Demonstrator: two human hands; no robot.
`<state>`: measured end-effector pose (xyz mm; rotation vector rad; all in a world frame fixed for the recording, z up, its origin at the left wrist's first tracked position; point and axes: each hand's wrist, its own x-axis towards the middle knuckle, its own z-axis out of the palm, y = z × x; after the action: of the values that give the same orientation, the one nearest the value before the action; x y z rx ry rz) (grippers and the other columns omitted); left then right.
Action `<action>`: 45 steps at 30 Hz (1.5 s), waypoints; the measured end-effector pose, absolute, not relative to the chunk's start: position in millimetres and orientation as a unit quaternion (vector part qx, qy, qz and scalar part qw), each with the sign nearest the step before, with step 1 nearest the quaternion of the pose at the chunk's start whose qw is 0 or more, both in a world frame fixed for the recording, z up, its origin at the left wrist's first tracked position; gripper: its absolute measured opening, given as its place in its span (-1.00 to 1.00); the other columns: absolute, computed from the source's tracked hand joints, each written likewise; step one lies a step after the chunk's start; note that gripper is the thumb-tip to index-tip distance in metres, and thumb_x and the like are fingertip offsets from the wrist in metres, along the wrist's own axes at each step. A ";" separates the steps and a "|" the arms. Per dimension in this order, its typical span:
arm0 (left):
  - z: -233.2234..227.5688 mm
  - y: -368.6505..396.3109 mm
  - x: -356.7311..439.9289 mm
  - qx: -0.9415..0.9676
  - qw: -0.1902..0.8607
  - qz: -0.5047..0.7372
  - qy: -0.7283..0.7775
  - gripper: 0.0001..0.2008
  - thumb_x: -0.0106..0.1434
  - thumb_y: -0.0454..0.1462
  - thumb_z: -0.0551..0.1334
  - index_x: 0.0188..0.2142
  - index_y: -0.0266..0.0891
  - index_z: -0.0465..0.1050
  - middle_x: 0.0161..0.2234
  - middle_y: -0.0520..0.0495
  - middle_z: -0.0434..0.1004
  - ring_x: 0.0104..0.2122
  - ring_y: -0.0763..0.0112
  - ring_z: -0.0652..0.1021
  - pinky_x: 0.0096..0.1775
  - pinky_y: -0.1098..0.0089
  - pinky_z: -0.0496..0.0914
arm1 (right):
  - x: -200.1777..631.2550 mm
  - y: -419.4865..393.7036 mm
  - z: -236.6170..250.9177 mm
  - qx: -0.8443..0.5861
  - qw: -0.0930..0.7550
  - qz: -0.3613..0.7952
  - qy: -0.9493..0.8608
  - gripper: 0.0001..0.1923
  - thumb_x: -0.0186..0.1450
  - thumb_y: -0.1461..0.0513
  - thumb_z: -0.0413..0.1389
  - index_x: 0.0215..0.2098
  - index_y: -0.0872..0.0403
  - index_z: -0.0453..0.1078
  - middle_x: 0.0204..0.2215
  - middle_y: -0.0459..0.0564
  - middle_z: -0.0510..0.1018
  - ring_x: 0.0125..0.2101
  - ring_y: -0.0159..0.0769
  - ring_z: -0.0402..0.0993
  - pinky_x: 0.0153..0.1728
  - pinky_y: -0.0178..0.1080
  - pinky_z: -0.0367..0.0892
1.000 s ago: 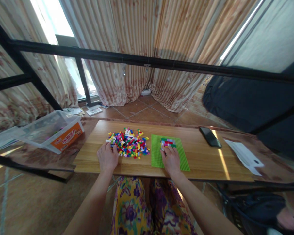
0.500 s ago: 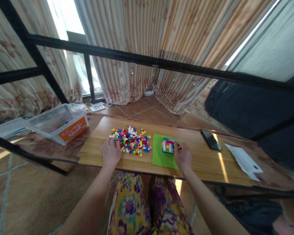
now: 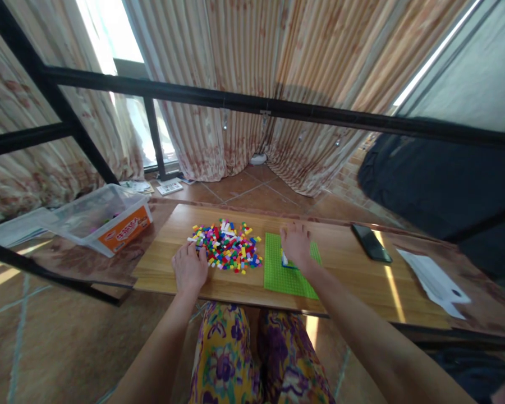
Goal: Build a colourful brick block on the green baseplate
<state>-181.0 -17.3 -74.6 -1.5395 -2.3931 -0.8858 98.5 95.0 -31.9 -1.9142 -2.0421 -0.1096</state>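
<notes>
A heap of small loose building bricks (image 3: 231, 247) in many colours lies on the wooden board. At its left edge rests my left hand (image 3: 190, 266), fingers loosely bent and thumb apart, near a white brick; no brick shows held in it. On the green baseplate (image 3: 292, 283) sits a small brick structure (image 3: 285, 258) with a blue bottom edge and white bricks. My right hand (image 3: 295, 244) lies over this structure, its fingers stretched forward and slightly spread. Most of the structure is hidden under the palm.
A clear plastic tub (image 3: 105, 216) with an orange label stands left of the wooden board (image 3: 162, 264). To the right lie a black phone (image 3: 371, 243) and a white paper sheet (image 3: 433, 283). A black metal bar (image 3: 244, 101) crosses beyond the board.
My right hand has moved forward and left from the structure's right side to on top of it, its fingers going from pinched to stretched. My left hand stays at the heap.
</notes>
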 end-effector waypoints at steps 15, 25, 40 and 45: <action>-73.8 -18.1 -179.7 -0.525 0.073 -0.289 -0.797 -0.62 0.34 -0.15 0.02 -0.02 -0.34 0.42 0.01 -0.33 0.46 0.04 0.05 0.43 0.07 0.09 0.26 | 95.0 92.9 -44.4 -0.665 0.132 -0.044 -0.733 -0.44 0.42 0.01 -0.27 0.10 0.20 0.31 0.02 0.28 0.41 -0.02 -0.02 0.33 -0.03 -0.06 0.15; -70.8 -21.2 -174.8 -0.513 0.070 -0.294 -0.803 -0.64 0.35 -0.17 0.03 -0.03 -0.34 0.42 0.00 -0.32 0.47 0.04 0.06 0.42 0.06 0.10 0.25 | 109.2 107.0 -48.8 -0.619 0.176 0.012 -0.766 -0.52 0.40 0.11 -0.23 -0.15 0.19 0.46 -0.22 0.22 0.53 -0.12 -0.12 0.40 -0.06 -0.14 0.23; -66.5 -21.7 -174.7 -0.504 0.055 -0.296 -0.810 -0.66 0.35 -0.20 0.02 -0.05 -0.34 0.45 0.02 -0.28 0.47 0.04 0.08 0.43 0.07 0.11 0.25 | 57.7 16.6 -65.1 -0.471 0.261 0.109 -0.836 -0.62 0.30 0.15 0.01 0.01 0.11 0.42 0.06 0.19 0.39 0.07 -0.09 0.28 0.11 0.00 0.22; -68.6 -21.1 -175.2 -0.502 0.059 -0.295 -0.811 -0.67 0.34 -0.21 0.04 -0.05 -0.33 0.45 0.01 -0.26 0.48 0.04 0.07 0.43 0.07 0.10 0.26 | 51.6 22.8 -72.9 -0.481 0.270 0.129 -0.824 -0.72 0.32 0.17 -0.01 -0.14 0.10 0.49 -0.03 0.15 0.44 -0.02 -0.13 0.32 0.06 -0.04 0.26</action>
<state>-175.2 -21.1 -68.6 -1.5216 -2.4560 -0.8941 51.6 22.8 -72.9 -1.2964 -2.2209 0.3463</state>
